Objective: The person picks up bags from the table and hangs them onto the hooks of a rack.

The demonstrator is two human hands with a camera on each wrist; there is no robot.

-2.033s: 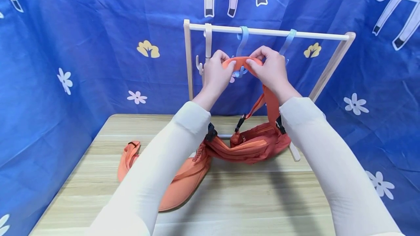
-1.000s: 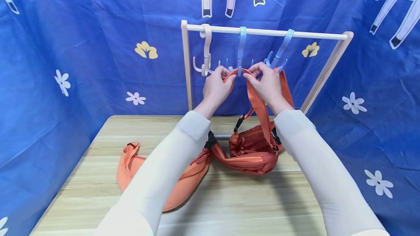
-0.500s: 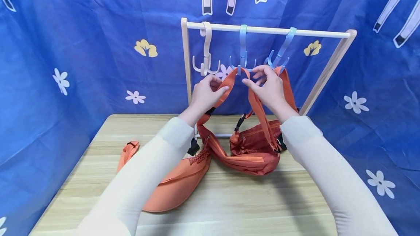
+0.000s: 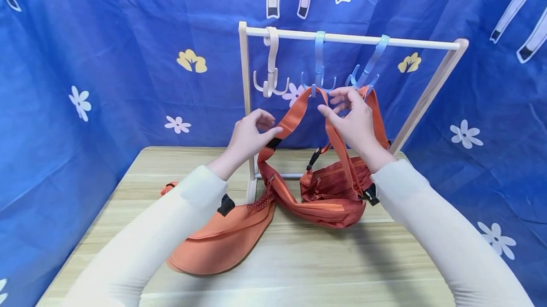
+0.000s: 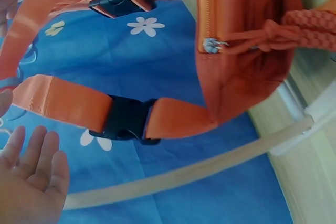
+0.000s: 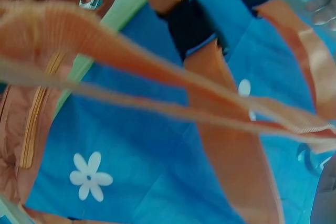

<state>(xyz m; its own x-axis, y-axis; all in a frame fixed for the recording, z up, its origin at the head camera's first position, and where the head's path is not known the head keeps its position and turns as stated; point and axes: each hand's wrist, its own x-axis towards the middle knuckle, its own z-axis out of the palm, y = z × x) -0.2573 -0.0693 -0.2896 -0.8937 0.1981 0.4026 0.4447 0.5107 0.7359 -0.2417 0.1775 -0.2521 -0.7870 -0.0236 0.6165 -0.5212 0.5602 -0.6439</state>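
A red waist bag (image 4: 316, 207) hangs by its orange strap (image 4: 295, 115) from the middle blue hook (image 4: 319, 67), its underside near the table. My left hand (image 4: 252, 136) is just left of that strap, fingers apart and holding nothing; in the left wrist view the strap's black buckle (image 5: 128, 119) is fastened beside it. My right hand (image 4: 352, 119) is at the strap's right side below the hook, fingers loosely bent, thumb and fingertips apart. Behind, a second red waist bag (image 4: 335, 176) hangs with its strap at the right blue hook (image 4: 372, 60).
A white rail (image 4: 419, 43) on a wooden stand carries the hooks, with a white hook (image 4: 271, 67) at left. An orange curved fabric item (image 4: 218, 250) lies on the wooden table (image 4: 325, 269), partly under my left arm. A blue printed curtain (image 4: 128, 60) surrounds the table.
Both hands brought the strap down onto the middle hook and let go of it. My left hand has drawn away leftward and down; my right stays near the strap with its fingers parted.
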